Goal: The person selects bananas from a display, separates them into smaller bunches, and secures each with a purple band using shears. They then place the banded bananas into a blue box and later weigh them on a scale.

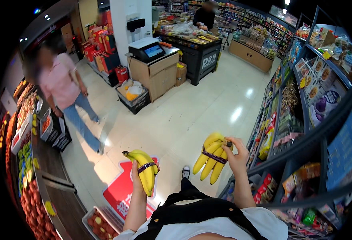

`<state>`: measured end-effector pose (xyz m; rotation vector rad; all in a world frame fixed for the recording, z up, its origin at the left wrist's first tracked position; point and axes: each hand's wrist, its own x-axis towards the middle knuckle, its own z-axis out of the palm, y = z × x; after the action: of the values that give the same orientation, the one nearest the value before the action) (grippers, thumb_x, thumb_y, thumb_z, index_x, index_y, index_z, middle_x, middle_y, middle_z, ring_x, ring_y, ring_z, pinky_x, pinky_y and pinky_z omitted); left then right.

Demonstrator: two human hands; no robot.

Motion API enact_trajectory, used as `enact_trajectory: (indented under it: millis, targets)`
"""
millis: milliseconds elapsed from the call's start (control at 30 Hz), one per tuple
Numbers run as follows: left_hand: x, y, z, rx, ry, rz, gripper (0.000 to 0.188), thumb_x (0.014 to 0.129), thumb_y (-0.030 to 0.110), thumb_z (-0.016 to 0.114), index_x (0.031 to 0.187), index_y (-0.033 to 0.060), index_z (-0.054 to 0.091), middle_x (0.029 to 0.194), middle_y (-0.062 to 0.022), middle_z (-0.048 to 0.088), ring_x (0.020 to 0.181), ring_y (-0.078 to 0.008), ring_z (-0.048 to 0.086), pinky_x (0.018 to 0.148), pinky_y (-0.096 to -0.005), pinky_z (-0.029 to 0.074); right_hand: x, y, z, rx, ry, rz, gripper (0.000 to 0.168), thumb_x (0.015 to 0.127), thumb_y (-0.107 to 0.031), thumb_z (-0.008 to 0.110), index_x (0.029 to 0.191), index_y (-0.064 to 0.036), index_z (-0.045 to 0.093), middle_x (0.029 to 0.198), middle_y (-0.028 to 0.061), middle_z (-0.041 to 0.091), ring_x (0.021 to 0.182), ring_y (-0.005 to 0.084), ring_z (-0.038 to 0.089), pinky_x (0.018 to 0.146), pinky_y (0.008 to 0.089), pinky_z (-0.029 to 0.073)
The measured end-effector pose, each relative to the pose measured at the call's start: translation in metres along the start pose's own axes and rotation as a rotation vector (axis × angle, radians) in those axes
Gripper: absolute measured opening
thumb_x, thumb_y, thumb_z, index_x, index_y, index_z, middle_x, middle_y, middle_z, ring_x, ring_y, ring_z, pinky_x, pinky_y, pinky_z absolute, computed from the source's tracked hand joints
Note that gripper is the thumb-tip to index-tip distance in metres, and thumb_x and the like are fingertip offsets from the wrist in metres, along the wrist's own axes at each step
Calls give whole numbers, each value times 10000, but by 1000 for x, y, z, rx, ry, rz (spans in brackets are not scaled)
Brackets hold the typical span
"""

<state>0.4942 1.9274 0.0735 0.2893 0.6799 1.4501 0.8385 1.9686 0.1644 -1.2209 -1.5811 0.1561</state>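
My left hand (137, 177) is wrapped around a bunch of yellow bananas (146, 175) bound by a dark purple printed band. The dark stem end of this bunch points up and to the left. On the other side, my right hand (238, 153) pinches the stem of a second banana bunch (212, 159), which hangs with its tips downward and fans out. It too wears a dark purple band. Both bunches are held apart, in front of my body and above the floor.
Packaged-goods shelves (284, 114) rise close on my right; produce stands (32, 183) line the left. A person (59, 81) is at the left by black crates (54, 129). Ahead stand a weighing scale (147, 49) on a wooden cabinet (161, 75) and a black crate (134, 99).
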Motion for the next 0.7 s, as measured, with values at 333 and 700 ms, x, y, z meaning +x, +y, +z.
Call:
enact_trajectory:
  millis: [333, 700]
  targets:
    - [309, 53, 51, -152, 243, 100, 658, 905, 596, 552, 1090, -35, 529, 958, -179, 599, 923, -365, 618, 805, -471, 546, 268, 172, 178, 103, -38, -61, 272, 752, 22, 738, 1005, 1, 644, 964, 120, 673, 918, 293, 622, 901, 382, 504]
    - [606, 146, 37, -169, 394, 217, 572, 902, 561, 589, 1082, 21, 535, 961, -150, 597, 912, -341, 622, 828, -455, 540, 522, 276, 432, 239, -190, 32, 290, 760, 32, 726, 1040, -9, 660, 969, 110, 676, 912, 242, 640, 843, 319, 501]
